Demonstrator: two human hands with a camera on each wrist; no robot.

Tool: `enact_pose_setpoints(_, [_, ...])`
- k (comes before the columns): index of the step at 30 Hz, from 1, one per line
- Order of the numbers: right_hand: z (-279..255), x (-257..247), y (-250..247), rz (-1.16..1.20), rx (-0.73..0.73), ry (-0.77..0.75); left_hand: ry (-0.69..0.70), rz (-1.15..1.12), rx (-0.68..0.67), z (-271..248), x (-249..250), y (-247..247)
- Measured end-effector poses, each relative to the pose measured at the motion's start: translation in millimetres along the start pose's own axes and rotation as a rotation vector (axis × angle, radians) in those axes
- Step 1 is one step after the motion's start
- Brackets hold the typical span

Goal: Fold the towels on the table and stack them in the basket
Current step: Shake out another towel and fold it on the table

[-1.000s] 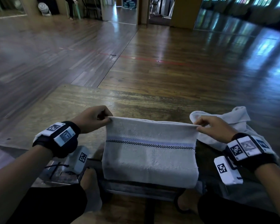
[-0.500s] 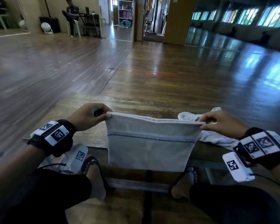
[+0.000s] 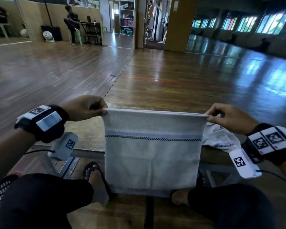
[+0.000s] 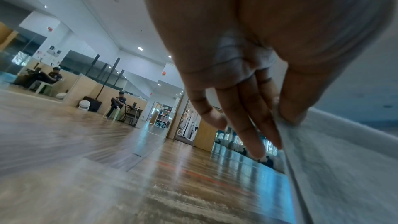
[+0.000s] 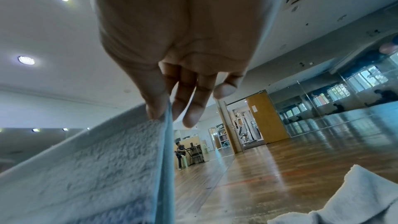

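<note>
A white towel [image 3: 151, 151] with a blue band and a dark checkered stripe hangs doubled over in front of me, its lower edge below the table's near edge. My left hand [image 3: 104, 111] pinches its top left corner, and my right hand [image 3: 208, 117] pinches the top right corner. The top edge is pulled straight between them. In the left wrist view the thumb and fingers [image 4: 277, 122] clamp the towel [image 4: 336, 168]. In the right wrist view the thumb and forefinger of my hand [image 5: 165, 111] nip the towel edge [image 5: 107, 168]. No basket is in view.
A second crumpled white towel [image 3: 218, 138] lies on the wooden table [image 3: 82, 134] under my right hand; it also shows as a towel heap [image 5: 344, 202]. My knees and sandalled feet are below the table. Far off, a person [image 3: 72, 22] sits by a desk.
Both hands have lifted the towel higher and drawn its top edge taut. My view has tilted up, showing more of the room.
</note>
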State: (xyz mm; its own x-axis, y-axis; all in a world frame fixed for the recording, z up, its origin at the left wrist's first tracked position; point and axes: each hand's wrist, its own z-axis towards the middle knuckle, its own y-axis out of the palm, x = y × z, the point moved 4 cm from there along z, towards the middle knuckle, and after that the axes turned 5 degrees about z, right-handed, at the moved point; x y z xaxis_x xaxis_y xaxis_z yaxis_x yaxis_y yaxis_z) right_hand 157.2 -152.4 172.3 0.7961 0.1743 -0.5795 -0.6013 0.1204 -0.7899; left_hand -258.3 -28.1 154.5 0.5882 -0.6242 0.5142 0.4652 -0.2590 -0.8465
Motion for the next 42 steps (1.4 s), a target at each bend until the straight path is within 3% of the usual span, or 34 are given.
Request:
enact_pose_setpoints(3, [25, 0, -2, -0.048, 0.113, 0.011, 0.014, 0.069, 0.086, 21, 1, -4])
enact_pose_setpoints(8, [39, -21, -26, -0.083, 0.449, -0.149, 0.180, 0.203, 0.437, 35, 14, -29])
enact_pose_setpoints(11, [31, -30, -30, -0.060, 0.484, -0.183, 0.243, 0.188, 0.588, 23, 25, -34])
enact_pose_setpoints(14, [21, -17, -13, -0.042, 0.371, -0.136, 0.203, 0.082, 0.447, 14, 13, -16])
enact_pose_setpoints(19, [-14, 27, 55, -0.091, 0.066, -0.010, -0.015, 0.112, -0.124, -13, -20, 57])
enact_pose_setpoints(21, [-27, 41, 87, -0.065, -0.132, 0.037, -0.070, 0.134, -0.247, -22, -34, 84])
enact_pose_setpoints(23, [-30, 53, 108, -0.064, -0.239, 0.092, -0.106, 0.138, -0.329, -26, -49, 106])
enact_pose_setpoints(26, [-19, 67, 119, -0.047, -0.267, 0.133, -0.130, 0.140, -0.337, -20, -67, 121])
enact_pose_setpoints(34, [36, 95, 128, -0.003, -0.198, 0.215, -0.207, 0.196, -0.195, 35, -93, 120])
enact_pose_setpoints(42, [101, 131, 144, -0.064, -0.281, 0.323, -0.300, 0.262, -0.194, 98, -121, 135])
